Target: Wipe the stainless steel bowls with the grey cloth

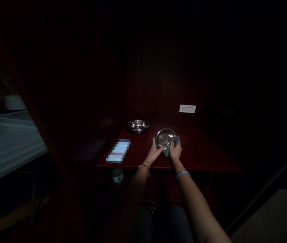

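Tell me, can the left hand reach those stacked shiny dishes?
Probably yes: nothing seems to stand between the left hand and the stacked dishes, though it's busy gripping another shiny dish.

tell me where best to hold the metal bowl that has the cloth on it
Likely the lower-left rim of the metal bowl, from the left, where the left hand is: the bowl's open face tilts toward the camera, while the right hand and cloth occupy its right side.

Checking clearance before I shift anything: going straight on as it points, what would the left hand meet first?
The metal bowl, which the left hand is gripping. Beyond it, probably the back wall, though depth is unclear in this dark view.
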A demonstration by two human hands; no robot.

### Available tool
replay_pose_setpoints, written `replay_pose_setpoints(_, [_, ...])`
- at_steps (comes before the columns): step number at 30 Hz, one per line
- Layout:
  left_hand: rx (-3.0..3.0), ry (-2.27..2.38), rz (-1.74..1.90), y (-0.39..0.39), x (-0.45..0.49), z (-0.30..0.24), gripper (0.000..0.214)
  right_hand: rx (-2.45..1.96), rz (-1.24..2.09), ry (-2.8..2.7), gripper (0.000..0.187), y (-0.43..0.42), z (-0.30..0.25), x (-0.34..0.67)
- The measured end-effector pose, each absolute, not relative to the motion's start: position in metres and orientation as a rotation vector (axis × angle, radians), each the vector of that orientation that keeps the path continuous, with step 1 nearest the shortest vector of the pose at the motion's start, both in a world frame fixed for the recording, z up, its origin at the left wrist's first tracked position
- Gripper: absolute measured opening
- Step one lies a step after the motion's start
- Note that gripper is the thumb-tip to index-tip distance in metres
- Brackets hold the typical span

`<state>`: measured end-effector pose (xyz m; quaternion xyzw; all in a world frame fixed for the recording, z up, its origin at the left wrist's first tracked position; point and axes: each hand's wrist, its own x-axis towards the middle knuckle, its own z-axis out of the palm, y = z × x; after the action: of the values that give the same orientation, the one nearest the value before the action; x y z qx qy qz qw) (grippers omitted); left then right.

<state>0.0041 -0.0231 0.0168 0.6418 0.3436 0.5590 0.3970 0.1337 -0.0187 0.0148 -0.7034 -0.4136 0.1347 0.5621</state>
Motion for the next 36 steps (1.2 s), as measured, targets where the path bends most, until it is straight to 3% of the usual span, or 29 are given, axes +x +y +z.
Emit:
replay_pose_setpoints(7, [1.641, 0.894, 1.433, -0.021, 0.004, 0.014, 0.069, -1.633, 0.319, -0.969, 0.046, -0.016, 0.013, 0.133])
replay_pose_setpoints(17, [1.611, 0.952, 1.436, -0.013, 0.005, 0.007, 0.059, -1.7, 0.309, -1.03, 0.047, -0.016, 0.012, 0.134])
replay_pose_setpoints(25, [1.414, 0.804, 1.448, -0.025, 0.005, 0.024, 0.065, -1.827, 0.345, -1.065, 0.049, -0.02, 0.015, 0.133])
replay_pose_setpoints(36, [1.457, 0.884, 1.437, -0.023, -0.003, 0.025, 0.043, -1.778, 0.34, -1.036, 0.043, -0.022, 0.017, 0.132])
